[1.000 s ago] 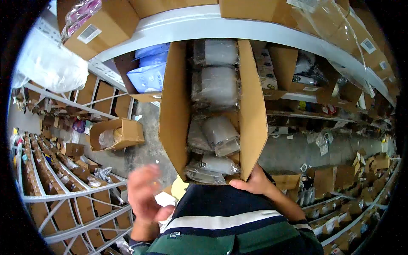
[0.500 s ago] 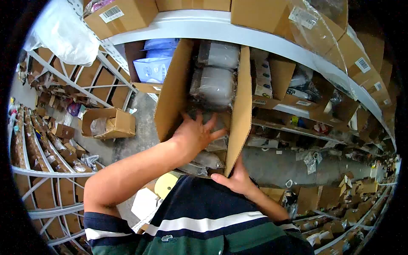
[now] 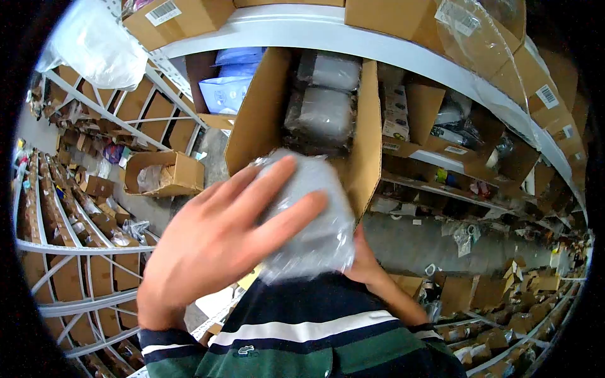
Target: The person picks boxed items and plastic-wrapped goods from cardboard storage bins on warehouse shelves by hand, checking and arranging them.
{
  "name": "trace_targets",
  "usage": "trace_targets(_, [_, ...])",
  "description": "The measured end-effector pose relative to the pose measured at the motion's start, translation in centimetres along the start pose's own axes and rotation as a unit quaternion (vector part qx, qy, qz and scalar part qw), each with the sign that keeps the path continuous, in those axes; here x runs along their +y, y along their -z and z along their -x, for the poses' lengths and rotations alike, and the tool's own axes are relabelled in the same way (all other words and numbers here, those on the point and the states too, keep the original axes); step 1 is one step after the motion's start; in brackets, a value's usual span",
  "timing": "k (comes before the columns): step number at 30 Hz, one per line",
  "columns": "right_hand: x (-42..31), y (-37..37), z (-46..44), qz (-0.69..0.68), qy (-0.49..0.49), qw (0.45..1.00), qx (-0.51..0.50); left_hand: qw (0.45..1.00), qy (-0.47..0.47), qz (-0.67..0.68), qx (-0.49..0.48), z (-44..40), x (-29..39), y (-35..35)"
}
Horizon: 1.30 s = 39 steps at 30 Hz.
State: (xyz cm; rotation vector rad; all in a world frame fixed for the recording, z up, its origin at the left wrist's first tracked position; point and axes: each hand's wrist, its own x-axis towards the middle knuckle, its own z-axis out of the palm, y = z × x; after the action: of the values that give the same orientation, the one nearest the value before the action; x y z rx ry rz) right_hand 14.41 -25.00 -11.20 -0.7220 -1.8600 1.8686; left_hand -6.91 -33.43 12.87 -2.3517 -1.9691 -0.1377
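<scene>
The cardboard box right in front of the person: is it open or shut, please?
The cardboard box is open: clear-wrapped packages show inside, between its side walls.

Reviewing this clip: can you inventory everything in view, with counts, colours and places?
Held packet: one, greyish in clear wrap, over the carton's near end
Open carton: one, brown, centre
Packets inside: at least two, greyish, carton's far end
Blue packets: several, box left of carton
White bag: one, upper left
Floor box: one, brown, left
Upper boxes: several, brown, above white beam
Striped shirt: one, navy, white, green, bottom
Left hand: one, on held packet
Right hand: one, carton's near right corner, partly hidden
</scene>
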Motion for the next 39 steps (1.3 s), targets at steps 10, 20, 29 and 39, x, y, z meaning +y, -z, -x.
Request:
trace_targets(10, [-1.5,0.4,0.2,-0.025,-0.031,0.999,-0.017,0.668,0.237,0.605,0.363,14.7,-2.5,-8.9])
trace_targets(20, [-0.8,1.6,0.2,0.066,-0.055,0.994,-0.063,0.652,0.288,0.624,0.320,18.4,-5.3,-13.3])
trace_targets(29, [0.2,1.5,-0.8,0.067,-0.049,0.996,-0.018,0.601,0.131,0.741,0.270,12.8,-6.7,-11.9])
trace_targets(39, [2.7,1.0,0.0,0.045,-0.058,0.997,-0.008,0.597,0.309,0.704,0.231,12.9,-4.6,-11.5])
